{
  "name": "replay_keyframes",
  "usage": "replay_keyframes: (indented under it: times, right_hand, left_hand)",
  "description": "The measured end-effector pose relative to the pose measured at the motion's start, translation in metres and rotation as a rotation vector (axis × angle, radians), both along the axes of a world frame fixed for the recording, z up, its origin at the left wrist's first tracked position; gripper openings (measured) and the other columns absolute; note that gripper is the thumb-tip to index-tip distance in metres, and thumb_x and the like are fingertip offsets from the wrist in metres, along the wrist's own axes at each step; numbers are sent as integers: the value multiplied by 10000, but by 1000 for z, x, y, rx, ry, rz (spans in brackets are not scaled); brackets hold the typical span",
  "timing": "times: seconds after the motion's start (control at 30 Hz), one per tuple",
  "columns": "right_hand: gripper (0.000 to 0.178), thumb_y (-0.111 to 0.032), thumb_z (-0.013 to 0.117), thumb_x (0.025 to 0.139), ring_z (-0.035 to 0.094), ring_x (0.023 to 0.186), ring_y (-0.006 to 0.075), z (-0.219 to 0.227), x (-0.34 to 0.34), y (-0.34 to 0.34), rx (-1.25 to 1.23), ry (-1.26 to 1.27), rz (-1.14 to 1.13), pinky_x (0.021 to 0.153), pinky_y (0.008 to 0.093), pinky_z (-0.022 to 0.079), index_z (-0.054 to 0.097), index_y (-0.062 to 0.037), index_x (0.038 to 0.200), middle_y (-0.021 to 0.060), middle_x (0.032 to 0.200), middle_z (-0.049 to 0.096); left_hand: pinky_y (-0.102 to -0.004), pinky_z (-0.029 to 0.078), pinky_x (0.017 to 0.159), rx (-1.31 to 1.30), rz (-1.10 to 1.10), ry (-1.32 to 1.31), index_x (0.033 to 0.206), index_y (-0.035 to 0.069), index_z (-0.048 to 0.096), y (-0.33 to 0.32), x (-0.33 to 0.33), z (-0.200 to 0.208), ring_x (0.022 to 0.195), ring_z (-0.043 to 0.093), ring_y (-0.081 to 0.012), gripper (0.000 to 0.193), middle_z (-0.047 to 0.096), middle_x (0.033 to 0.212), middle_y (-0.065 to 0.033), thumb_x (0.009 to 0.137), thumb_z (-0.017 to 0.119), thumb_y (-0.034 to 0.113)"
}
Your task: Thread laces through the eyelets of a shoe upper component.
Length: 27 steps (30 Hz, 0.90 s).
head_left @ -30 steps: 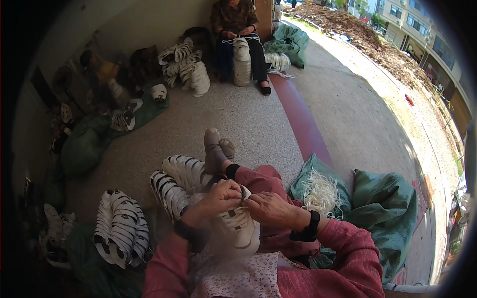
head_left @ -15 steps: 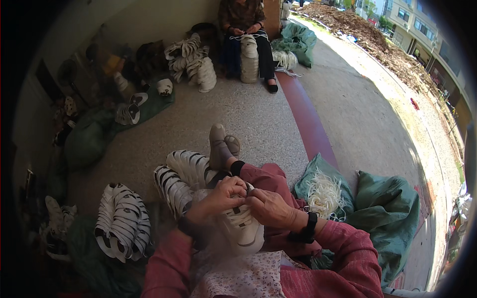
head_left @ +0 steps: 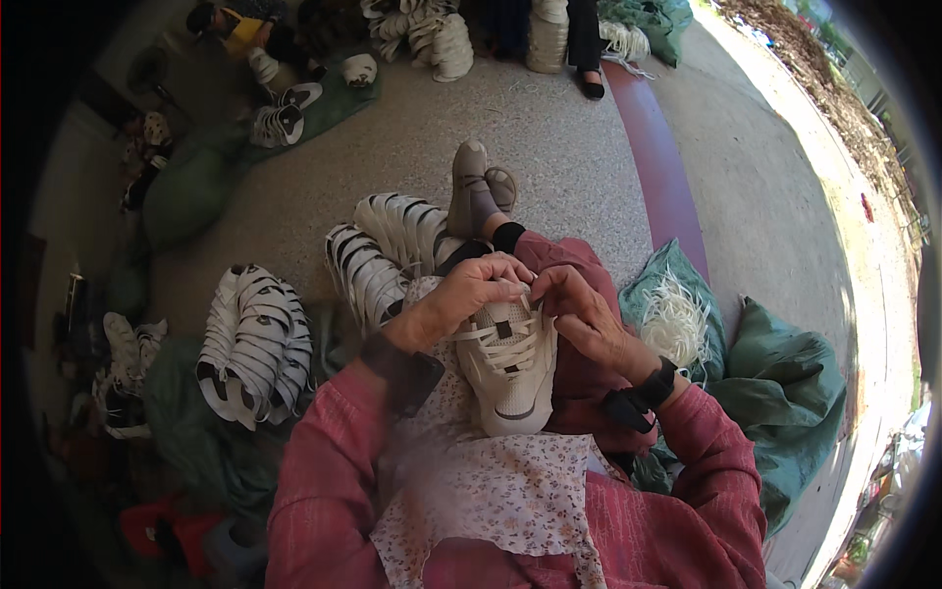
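On my lap lies a white shoe upper (head_left: 508,393), its toe pointing toward me. A flat white shoelace (head_left: 510,351) crosses its front in several rows, over a pale tongue with small dark patches. My left hand (head_left: 486,285) is closed at the far end of the upper, thumb and fingers pinched on the tongue's edge. Just to its right, my right hand (head_left: 584,312) pinches the lace near the top eyelets, its fingertips close to the left hand's. The exact grip of both fingertips is partly hidden. A flowered apron (head_left: 491,491) covers my lap beneath.
Nested stacks of white shoe uppers (head_left: 257,344) stand at my left, with more uppers (head_left: 400,231) beyond my left hand. At right, a heap of white laces (head_left: 675,319) rests on a green sack (head_left: 785,383). Another person's legs (head_left: 586,39) show at the far side.
The view has tipped down and the scene sits higher on the far side. My hands have shifted slightly apart, so the upper's laced front shows more fully.
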State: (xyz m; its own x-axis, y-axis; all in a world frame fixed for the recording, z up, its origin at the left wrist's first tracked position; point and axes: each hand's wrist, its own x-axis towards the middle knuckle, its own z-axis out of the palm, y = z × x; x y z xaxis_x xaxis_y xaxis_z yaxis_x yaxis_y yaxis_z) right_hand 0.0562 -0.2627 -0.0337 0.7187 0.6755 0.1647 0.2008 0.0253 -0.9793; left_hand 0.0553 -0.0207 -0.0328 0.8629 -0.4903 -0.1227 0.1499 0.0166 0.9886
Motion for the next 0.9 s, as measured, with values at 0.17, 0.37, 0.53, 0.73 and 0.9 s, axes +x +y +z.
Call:
replay_keyframes:
  times: [0.17,0.37,0.53,0.73,0.9]
  right_hand:
    - [296,-12,524,877,547,995,151,2,-2,-2,-65,-38,31,877,264,456,527,-4,1172,52,1132,533]
    - [184,-61,660,900,622,950,278,17,-8,4,-166,-478,-1,793,361,516,629,-68,1081,104,1146,548]
    - [136,-55,662,882,613,987,307,31,-20,13,-379,-530,-5,820,378,514,628,-63,1013,111,1148,542]
    - [124,-18,652,867,566,1085,313,24,-45,8,-270,-429,-14,885,368,489,598,-33,977,127,1164,535]
    - [172,20,627,879,559,1091,311,36,-36,0,-226,-359,44,887,368,493,593,-33,1039,130,1181,529]
  left_hand:
    - [-233,451,889,-156,46,328,1078,39,679,3,-3,10,958,563,-73,195,602,1015,21,974,650,201]
    - [-217,457,841,52,88,95,1111,39,664,-4,-7,1,911,540,-44,245,617,1002,25,1020,598,257]
    - [-359,434,926,399,198,-709,930,44,605,-11,-9,-7,964,579,-217,176,641,1040,-65,984,610,211]
    - [-385,401,950,476,159,-766,847,46,575,-16,-13,-1,976,569,-256,203,642,1028,-71,941,641,213]
    - [-380,389,956,395,129,-646,808,49,566,-10,-7,-4,966,560,-247,233,645,1052,-73,942,638,224]
